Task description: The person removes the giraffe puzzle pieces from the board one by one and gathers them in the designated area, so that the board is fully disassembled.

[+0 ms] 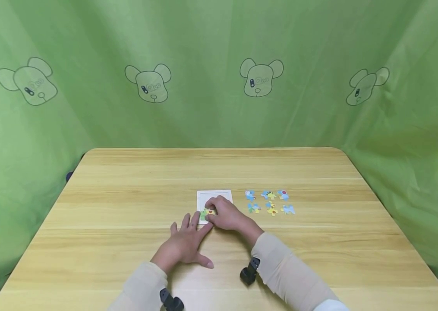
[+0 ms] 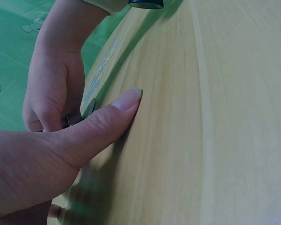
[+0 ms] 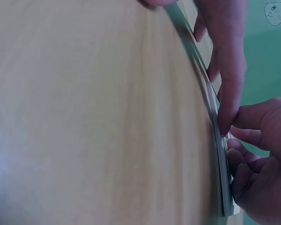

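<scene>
A small white puzzle tray (image 1: 214,191) lies on the wooden table, its near part covered by the hands. In its near left corner sits a green puzzle piece (image 1: 203,214). My right hand (image 1: 224,214) bends over the tray and pinches a yellow puzzle piece with a red spot (image 1: 211,212) beside the green one. My left hand (image 1: 183,245) is spread, its fingertips at the tray's near left edge and the thumb apart. From the right wrist, the left index finger (image 3: 229,93) touches the tray's side (image 3: 220,164). The left wrist view hides the piece behind the hands.
To the right of the tray, several loose puzzle pieces (image 1: 272,209) in blue and yellow lie in two rows on the table (image 1: 145,181). A green curtain (image 1: 211,121) with bear-head drawings hangs behind and at both sides. Each wrist wears a black camera (image 1: 249,273).
</scene>
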{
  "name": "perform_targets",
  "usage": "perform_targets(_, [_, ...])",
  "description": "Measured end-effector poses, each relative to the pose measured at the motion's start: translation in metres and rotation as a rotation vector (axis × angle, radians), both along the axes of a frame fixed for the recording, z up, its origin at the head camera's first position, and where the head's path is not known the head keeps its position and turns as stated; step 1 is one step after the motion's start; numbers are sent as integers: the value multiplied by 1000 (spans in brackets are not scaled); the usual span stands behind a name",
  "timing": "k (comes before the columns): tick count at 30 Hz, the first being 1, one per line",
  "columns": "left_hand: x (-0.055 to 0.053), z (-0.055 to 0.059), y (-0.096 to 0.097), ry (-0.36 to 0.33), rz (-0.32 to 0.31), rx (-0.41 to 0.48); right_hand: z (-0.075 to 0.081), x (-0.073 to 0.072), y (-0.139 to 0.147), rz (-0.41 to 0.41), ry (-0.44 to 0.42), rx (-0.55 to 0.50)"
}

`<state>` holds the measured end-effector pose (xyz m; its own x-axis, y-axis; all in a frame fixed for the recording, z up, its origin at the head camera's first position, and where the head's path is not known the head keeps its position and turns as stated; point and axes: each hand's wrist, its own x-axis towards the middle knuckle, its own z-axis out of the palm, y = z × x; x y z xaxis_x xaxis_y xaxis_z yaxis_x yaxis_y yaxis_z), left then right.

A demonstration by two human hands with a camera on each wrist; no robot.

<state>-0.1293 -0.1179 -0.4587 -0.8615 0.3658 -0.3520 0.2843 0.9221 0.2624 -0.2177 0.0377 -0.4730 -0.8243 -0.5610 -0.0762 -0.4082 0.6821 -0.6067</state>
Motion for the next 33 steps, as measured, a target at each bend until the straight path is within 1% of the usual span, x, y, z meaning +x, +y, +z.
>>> perform_targets(12, [0,-1,-1,-3,2,-5,1,4,-1,-36,5,-29])
perform_targets(19, [-1,-2,-1,-3,1,-4,1,5,-1,-45,31,-91])
perform_targets(22, [-2,-1,-1,-5,3,-9,2,6,-1,-46,30,-114])
perform_targets(29, [-1,-1,0,-21,10,0,2,8,2,-27,-7,-153])
perform_targets(33, [-1,-1,-1,-19,10,-3,1,8,4,-33,-2,-177])
